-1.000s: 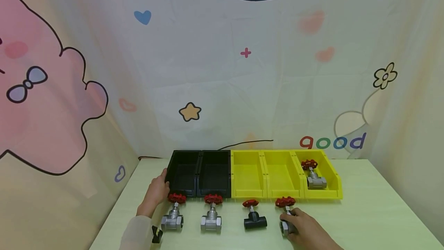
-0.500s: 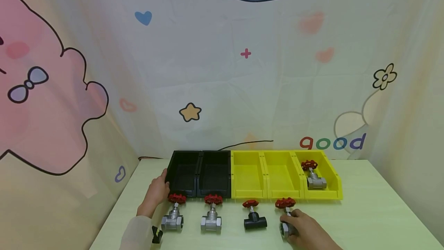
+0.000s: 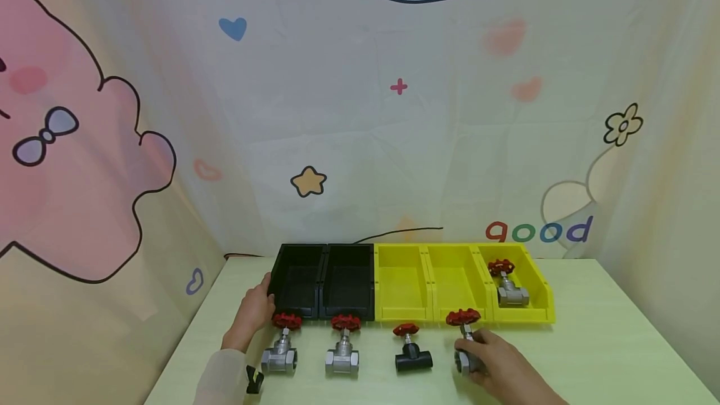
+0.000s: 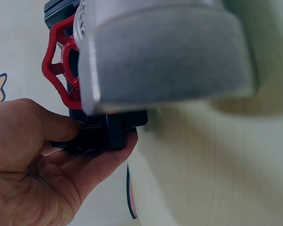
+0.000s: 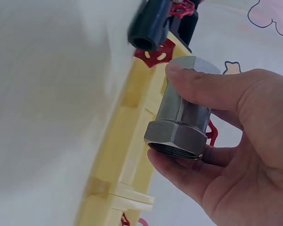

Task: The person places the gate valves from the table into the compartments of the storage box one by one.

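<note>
My right hand (image 3: 503,364) grips the metal body of a gate valve (image 3: 465,358) with a red handwheel, in front of the yellow bins. In the right wrist view the thumb lies along one side of the valve body (image 5: 181,113) and the fingers on the other. At the left end of the bin row, my left hand (image 3: 255,311) holds the edge of the outer black bin (image 3: 295,283). The left wrist view has its thumb and fingers pinching the dark bin edge (image 4: 108,132). Another metal valve (image 3: 279,355) stands close beside that hand.
A second metal valve (image 3: 342,358) and a black-bodied valve (image 3: 414,358) stand in front of the bins. Another metal valve (image 3: 512,292) is inside the rightmost yellow bin (image 3: 540,314). A small black object (image 3: 255,380) lies by the left sleeve. A printed curtain (image 3: 360,130) hangs behind.
My right hand has raised the gate valve a little and moved it slightly away from me. The left hand stays on the black bin.
</note>
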Demonstrator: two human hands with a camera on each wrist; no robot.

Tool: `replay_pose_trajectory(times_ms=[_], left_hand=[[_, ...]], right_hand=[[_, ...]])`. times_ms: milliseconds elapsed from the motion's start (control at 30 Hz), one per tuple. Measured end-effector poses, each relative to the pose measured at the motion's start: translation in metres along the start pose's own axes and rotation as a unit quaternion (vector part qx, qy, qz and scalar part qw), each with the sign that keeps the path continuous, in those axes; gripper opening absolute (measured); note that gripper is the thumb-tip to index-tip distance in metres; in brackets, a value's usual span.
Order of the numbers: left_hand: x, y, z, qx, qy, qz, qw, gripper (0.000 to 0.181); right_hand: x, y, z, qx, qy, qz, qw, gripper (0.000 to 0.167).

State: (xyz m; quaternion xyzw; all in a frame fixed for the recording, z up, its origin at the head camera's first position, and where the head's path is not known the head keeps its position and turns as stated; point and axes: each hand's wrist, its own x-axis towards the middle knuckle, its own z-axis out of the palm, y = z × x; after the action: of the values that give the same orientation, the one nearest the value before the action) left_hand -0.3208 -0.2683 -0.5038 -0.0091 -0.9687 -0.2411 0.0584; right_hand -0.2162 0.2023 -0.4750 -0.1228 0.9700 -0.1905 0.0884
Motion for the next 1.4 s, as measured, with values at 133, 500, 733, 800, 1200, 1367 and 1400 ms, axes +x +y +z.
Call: replay_pose_trajectory(times_ms=[133,500,733,800,1200,1367,1400], left_hand=[[-0.001,0.000,0.000,0.000,0.000,0.001,1.0000,0.058],[0.000,-0.001,0.000,0.002,0.002,0.004,1.0000,0.058],[0.000,-0.002,0.001,-0.004,-0.002,0.002,1.0000,0.058],[0.000,-0.002,0.001,-0.002,-0.002,0.001,1.0000,0.058],[0.000,0.001,0.000,-0.003,-0.004,-0.004,1.0000,0.058],[-0.001,0.001,-0.001,-0.001,0.000,-0.001,1.0000,0.058],[-0.001,0.001,-0.001,0.000,-0.001,0.000,1.0000,0.058]], right_hand=[[-0.003,-0.004,-0.006,-0.012,0.015,-0.002,0.9998,0.048],[-0.006,-0.010,-0.023,-0.035,0.055,-0.028,0.9975,0.048],[-0.004,-0.015,-0.033,-0.035,0.062,-0.021,0.9972,0.047],[-0.004,-0.016,-0.036,-0.041,0.073,-0.032,0.9960,0.046],[-0.002,-0.017,-0.053,-0.063,0.106,-0.071,0.9898,0.048],[0.001,-0.018,-0.057,-0.062,0.121,-0.076,0.9878,0.048],[0.002,-0.018,-0.058,-0.061,0.123,-0.079,0.9874,0.048]])
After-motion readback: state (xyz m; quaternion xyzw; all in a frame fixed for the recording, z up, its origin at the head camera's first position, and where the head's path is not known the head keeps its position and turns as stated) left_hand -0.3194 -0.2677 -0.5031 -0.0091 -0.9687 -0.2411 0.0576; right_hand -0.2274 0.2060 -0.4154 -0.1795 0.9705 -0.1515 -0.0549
